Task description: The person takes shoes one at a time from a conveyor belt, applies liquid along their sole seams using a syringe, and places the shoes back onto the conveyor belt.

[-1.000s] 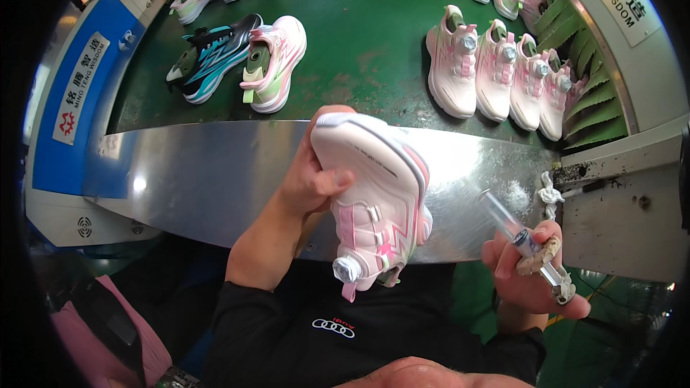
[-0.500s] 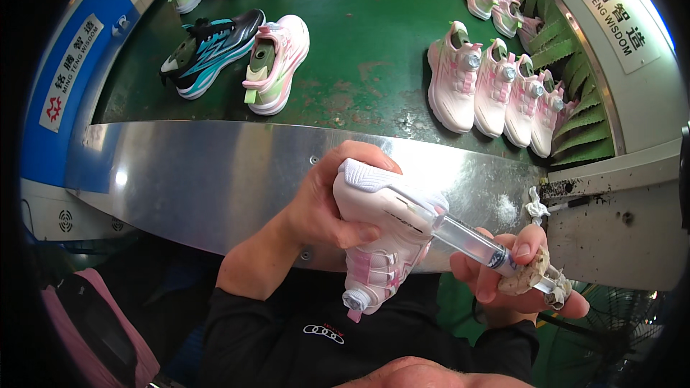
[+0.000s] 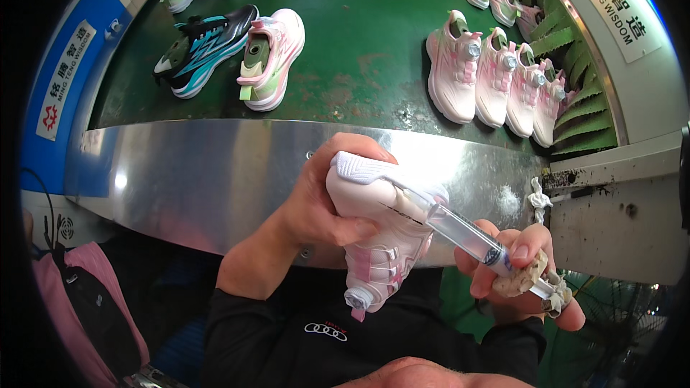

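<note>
Here, dark lettering and a red emblem mark a pale sign (image 3: 66, 79) on the blue machine panel (image 3: 108, 50). The left hand (image 3: 309, 205) has its fingers clamped around a pale pink shoe (image 3: 363, 205), over the metal ledge (image 3: 187, 187); the right hand's (image 3: 521, 305) fingers curl around a clear syringe (image 3: 463, 233), nozzle at the shoe's edge.

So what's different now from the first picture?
The right hand moved left, bringing the clear syringe from beside the pink-and-white shoe to the edge of its sole. The left hand brought that shoe a little closer to the person and tilted it. Nothing was let go or newly grabbed. The row of shoes on the right stayed put.
</note>
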Available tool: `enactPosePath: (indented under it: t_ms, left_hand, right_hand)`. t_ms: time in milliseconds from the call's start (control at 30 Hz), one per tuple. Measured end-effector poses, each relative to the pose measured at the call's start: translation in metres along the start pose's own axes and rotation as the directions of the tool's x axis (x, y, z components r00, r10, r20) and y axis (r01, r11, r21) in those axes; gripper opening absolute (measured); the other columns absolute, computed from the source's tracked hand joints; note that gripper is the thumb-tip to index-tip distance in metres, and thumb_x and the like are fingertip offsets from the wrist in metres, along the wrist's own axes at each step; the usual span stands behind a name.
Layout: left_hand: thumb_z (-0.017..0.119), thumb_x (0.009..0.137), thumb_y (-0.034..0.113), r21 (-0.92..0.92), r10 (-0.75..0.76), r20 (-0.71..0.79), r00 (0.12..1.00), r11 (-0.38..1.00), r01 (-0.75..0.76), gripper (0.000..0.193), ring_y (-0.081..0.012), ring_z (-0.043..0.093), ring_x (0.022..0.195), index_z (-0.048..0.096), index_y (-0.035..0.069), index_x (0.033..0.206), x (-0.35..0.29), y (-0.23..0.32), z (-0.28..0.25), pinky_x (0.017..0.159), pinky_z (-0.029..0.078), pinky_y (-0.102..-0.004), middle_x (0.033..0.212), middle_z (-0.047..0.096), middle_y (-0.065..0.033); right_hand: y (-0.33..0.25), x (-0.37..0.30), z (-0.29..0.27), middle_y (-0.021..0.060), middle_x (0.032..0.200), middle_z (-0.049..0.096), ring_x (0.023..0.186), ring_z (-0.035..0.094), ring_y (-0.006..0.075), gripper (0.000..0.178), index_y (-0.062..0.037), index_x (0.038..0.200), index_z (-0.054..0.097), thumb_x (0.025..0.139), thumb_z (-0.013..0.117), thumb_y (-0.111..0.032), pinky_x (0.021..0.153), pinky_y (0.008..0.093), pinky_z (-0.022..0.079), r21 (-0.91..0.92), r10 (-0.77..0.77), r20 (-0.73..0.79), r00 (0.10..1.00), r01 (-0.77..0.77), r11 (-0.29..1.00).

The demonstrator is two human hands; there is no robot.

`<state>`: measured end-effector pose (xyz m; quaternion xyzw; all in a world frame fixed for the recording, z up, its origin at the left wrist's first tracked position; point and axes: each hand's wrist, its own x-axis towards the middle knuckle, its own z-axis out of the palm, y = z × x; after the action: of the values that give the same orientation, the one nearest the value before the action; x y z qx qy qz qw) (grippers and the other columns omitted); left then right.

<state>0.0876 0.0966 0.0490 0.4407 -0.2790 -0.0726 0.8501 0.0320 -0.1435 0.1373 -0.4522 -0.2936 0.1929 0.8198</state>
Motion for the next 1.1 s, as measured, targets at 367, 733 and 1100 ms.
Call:
enactPosePath:
  t_ms: [367, 733, 1100]
  left_hand:
    - [0.077, 0.061, 0.016, 0.053, -0.015, -0.114, 0.993, 0.998, 0.021, 0.066, -0.0159, 0.055, 0.094, 0.046, 0.003, 0.117, 0.003, 0.0, -0.009, 0.082, 0.046, -0.0303, 0.103, 0.055, -0.0069]
    - [0.071, 0.067, 0.025, -0.043, -0.157, -0.316, 0.936, 0.988, 0.151, 0.071, -0.0216, 0.057, 0.1, 0.04, -0.001, 0.126, -0.004, -0.003, -0.02, 0.086, 0.047, -0.0337, 0.11, 0.057, -0.012]
    - [0.065, 0.072, 0.033, -0.354, -0.336, -0.375, 0.864, 0.913, 0.202, 0.065, -0.028, 0.06, 0.098, 0.046, -0.004, 0.122, 0.004, -0.009, -0.029, 0.085, 0.051, -0.0393, 0.111, 0.058, -0.0183]
  right_hand:
    - [0.012, -0.011, -0.001, 0.0173, 0.083, 0.064, 0.079, 0.044, 0.023, 0.078, -0.0105, 0.114, 0.049, 0.064, 0.069, -0.067, 0.071, 0.0344, 0.033, -0.028, -0.052, -0.125, 0.991, 0.049, 0.998]
    - [0.042, -0.029, -0.029, 0.0166, 0.103, 0.049, 0.094, 0.055, 0.0228, 0.098, 0.0087, 0.122, 0.041, 0.06, 0.08, -0.056, 0.079, 0.0286, 0.045, 0.143, -0.128, -0.053, 0.99, 0.134, 0.981]
    - [0.06, -0.044, -0.042, 0.0157, 0.105, 0.048, 0.095, 0.052, 0.0208, 0.101, 0.0113, 0.124, 0.039, 0.06, 0.081, -0.054, 0.08, 0.028, 0.041, 0.192, -0.094, -0.091, 0.991, 0.11, 0.975]
